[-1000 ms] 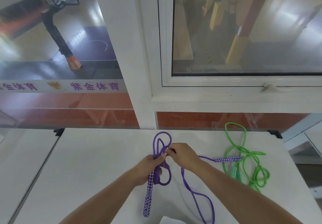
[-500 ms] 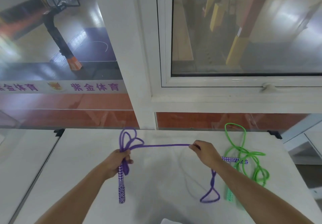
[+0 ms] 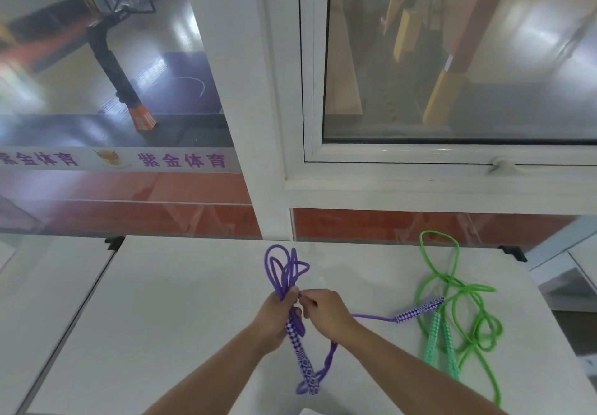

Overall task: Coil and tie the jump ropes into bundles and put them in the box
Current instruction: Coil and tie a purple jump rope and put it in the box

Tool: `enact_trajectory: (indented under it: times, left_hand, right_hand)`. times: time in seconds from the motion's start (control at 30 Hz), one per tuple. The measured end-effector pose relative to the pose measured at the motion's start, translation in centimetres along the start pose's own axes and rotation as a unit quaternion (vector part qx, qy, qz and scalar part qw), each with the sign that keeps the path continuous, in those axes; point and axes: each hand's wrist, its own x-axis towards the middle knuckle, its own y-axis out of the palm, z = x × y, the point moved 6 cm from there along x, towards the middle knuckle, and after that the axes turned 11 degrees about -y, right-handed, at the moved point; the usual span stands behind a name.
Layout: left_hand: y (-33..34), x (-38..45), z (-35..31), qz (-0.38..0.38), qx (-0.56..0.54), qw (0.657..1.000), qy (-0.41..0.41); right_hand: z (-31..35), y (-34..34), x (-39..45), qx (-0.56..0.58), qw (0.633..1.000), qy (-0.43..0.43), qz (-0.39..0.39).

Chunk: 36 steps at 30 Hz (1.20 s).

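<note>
White table (image 3: 181, 317), window (image 3: 452, 59) behind.

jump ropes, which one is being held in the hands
The purple rope: the left hand grips its coiled loops and the right hand pinches its cord. The green rope lies untouched on the table.

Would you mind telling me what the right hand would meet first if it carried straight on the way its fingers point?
Probably the left hand gripping the purple rope; the right hand already nearly touches it.
</note>
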Motion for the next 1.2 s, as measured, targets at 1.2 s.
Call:
enact_trajectory:
  times: [1.2]
  left_hand:
    - [0.1, -3.6, 0.8, 0.098, 0.196, 0.974, -0.063]
  right_hand:
    - [-1.1, -6.0, -1.7, -0.291, 0.951, -0.055, 0.089]
